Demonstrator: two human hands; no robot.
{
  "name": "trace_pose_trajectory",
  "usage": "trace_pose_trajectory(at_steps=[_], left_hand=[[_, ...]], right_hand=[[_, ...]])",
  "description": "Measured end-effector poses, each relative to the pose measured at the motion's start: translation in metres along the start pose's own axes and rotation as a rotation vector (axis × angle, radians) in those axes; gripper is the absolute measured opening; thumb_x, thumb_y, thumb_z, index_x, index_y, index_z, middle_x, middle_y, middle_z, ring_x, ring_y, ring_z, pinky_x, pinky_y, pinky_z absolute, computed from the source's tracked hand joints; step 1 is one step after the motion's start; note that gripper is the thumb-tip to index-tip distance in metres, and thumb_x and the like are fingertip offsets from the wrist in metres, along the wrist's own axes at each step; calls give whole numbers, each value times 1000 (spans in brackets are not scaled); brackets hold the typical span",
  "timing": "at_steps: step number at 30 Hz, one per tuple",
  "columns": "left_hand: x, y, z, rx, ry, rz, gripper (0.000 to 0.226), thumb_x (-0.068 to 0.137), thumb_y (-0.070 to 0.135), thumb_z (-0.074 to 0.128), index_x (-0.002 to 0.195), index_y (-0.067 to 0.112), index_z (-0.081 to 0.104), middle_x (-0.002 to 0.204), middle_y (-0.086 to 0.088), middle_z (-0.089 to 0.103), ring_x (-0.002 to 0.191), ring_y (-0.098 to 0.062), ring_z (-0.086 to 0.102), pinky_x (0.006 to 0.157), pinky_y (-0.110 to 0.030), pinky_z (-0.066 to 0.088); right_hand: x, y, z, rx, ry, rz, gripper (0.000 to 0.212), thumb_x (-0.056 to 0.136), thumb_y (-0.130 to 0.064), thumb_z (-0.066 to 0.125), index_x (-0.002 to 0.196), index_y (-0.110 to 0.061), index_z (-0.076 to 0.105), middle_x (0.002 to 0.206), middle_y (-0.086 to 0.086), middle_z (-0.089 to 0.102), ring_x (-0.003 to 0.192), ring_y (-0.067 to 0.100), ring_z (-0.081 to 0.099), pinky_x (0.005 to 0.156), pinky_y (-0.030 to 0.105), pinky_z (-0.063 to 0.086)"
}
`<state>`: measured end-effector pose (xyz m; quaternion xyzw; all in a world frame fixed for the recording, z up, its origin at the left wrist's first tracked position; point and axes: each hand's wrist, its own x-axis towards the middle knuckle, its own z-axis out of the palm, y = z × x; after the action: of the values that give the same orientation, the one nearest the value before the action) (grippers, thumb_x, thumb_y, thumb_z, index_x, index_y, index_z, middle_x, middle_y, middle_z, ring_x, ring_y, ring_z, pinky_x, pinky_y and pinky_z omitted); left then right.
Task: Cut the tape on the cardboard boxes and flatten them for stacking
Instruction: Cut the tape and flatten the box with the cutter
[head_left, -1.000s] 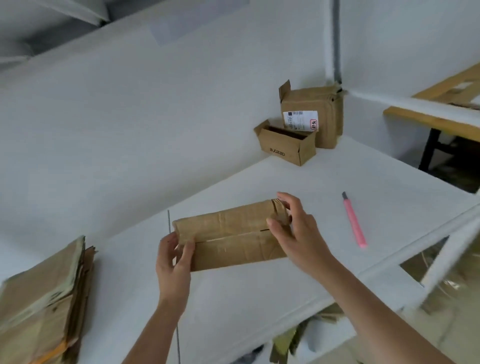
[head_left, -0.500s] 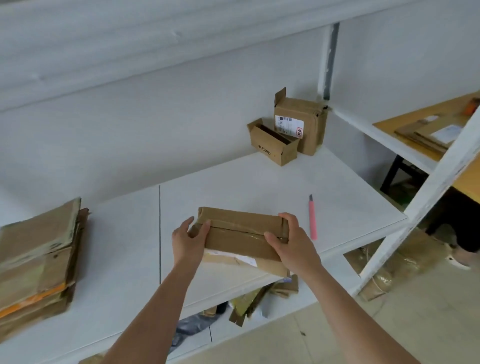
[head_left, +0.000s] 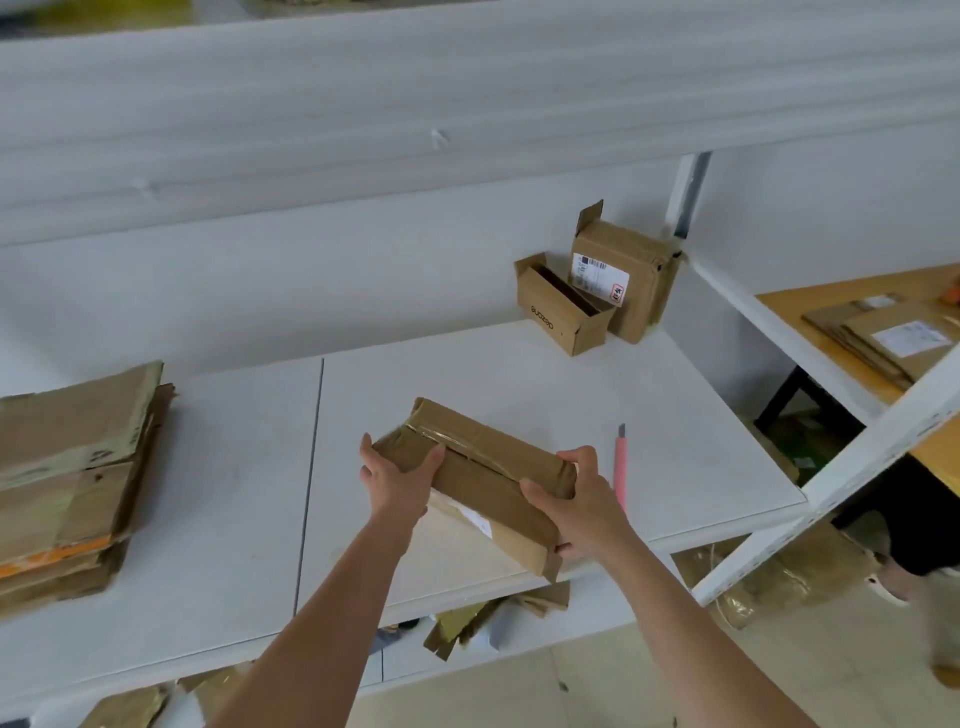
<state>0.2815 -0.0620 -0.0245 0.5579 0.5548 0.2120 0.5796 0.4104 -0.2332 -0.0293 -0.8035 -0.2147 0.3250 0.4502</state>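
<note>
White shelf board (head_left: 519, 374), seamed in two panels, set against a white wall; a wooden table (head_left: 841, 306) stands at right. Two opened boxes at the back: one (head_left: 558, 317) printed "dezone" upside down, one (head_left: 623, 280) bearing a shipping label. One taped cardboard box (head_left: 488, 467) is gripped at its ends by left hand (head_left: 397, 478) and right hand (head_left: 582, 499), above the shelf's front. One pink box cutter (head_left: 620, 462) lies just beside. One stack of flattened cardboard (head_left: 72, 478) at left.

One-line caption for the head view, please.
Both hands, left and right, grip a taped cardboard box over the white shelf; pink cutter lies beside it.
</note>
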Motion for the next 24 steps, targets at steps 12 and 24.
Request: trace_pose_trajectory(at_steps=[12, 24], left_hand=[[-5, 3, 35, -204, 44, -254, 51, 86, 33, 73, 124, 27, 40, 105, -3, 61, 89, -29, 66, 71, -40, 59], [-19, 8, 50, -208, 232, -228, 40, 86, 30, 72, 119, 29, 50, 111, -2, 65, 89, -26, 70, 61, -36, 58]], right_hand=[[73, 42, -90, -372, -189, -124, 30, 103, -43, 42, 127, -33, 57, 109, 3, 67, 97, 20, 66, 86, 38, 55], [134, 90, -104, -1412, -127, -537, 23, 96, -18, 44, 116, -26, 51, 111, -5, 53, 104, 16, 58, 66, 29, 43]])
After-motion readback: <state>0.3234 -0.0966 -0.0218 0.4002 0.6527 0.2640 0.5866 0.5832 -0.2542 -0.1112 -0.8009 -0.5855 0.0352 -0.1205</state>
